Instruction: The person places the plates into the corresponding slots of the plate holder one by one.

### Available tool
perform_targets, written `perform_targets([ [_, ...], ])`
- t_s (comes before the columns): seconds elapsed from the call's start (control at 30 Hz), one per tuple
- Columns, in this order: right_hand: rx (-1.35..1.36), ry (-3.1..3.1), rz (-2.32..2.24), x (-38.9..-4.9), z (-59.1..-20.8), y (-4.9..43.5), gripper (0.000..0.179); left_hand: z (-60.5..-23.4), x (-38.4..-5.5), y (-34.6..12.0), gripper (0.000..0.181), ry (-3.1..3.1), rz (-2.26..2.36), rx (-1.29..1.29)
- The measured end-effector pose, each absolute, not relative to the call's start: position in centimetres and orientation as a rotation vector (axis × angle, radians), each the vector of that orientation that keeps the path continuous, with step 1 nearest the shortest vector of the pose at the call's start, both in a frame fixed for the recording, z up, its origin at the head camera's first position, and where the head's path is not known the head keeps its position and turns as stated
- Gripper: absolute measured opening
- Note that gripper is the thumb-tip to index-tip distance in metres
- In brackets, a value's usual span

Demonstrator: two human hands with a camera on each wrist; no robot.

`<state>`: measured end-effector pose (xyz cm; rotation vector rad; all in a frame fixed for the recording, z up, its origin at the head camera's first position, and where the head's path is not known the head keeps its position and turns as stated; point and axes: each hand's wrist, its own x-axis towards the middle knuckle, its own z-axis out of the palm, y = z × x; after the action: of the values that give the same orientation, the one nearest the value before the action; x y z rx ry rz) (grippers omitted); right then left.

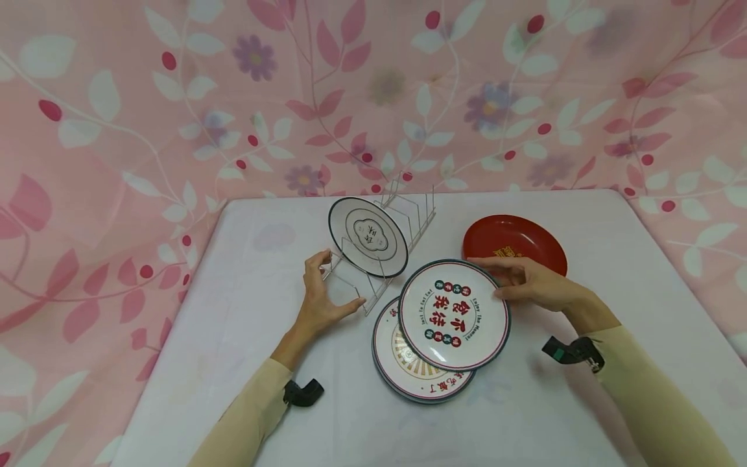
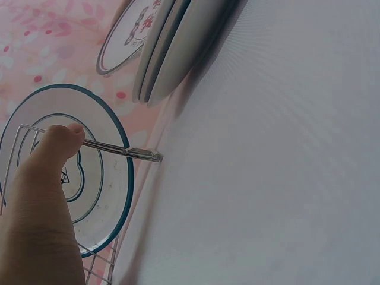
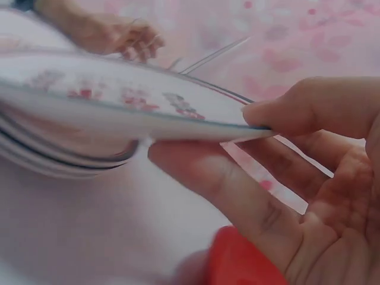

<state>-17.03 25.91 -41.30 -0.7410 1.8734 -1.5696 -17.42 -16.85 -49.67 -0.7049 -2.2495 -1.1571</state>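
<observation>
My right hand (image 1: 533, 282) pinches the right rim of a white plate (image 1: 432, 344) with red characters, thumb above and fingers beneath, as the right wrist view shows. The plate is raised over a stack of white plates (image 1: 388, 360) and covers much of its top. With my left hand (image 1: 321, 301) I hold the front end of a wire dish rack (image 1: 373, 295); in the left wrist view the thumb lies on its wire (image 2: 110, 146). A white plate with a dark rim (image 1: 356, 211) stands tilted between the rack's wires.
A red oval plate (image 1: 531, 237) lies behind my right hand, partly hidden by it. The white-covered table (image 1: 268, 253) ends at a pink floral curtain (image 1: 362, 97) at the back. More upright wires of the rack (image 1: 420, 211) extend behind the standing plate.
</observation>
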Motion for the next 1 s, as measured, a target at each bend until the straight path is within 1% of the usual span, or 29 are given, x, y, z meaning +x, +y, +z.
perform_targets([
  [0.17,-0.786,1.942,-1.614,-17.3,-39.7,26.9,0.062,-49.7,-17.4,-16.9,0.111,-2.238,-1.161,-0.713],
  [0.3,-0.768,1.988,-1.623,-17.3,-38.9,27.4,0.062,-49.7,-17.5,-16.9,0.111,-2.240,-1.170,-0.715],
  [0.73,-0.733,2.104,-1.623,-17.7,-37.4,27.8,0.063,-49.7,-17.5,-17.1,0.114,-2.292,-1.180,-0.694],
  [1.0,-0.731,2.052,-1.691,-18.3,-36.2,28.0,0.062,-49.6,-17.4,-17.0,0.113,-2.290,-1.193,-0.694],
])
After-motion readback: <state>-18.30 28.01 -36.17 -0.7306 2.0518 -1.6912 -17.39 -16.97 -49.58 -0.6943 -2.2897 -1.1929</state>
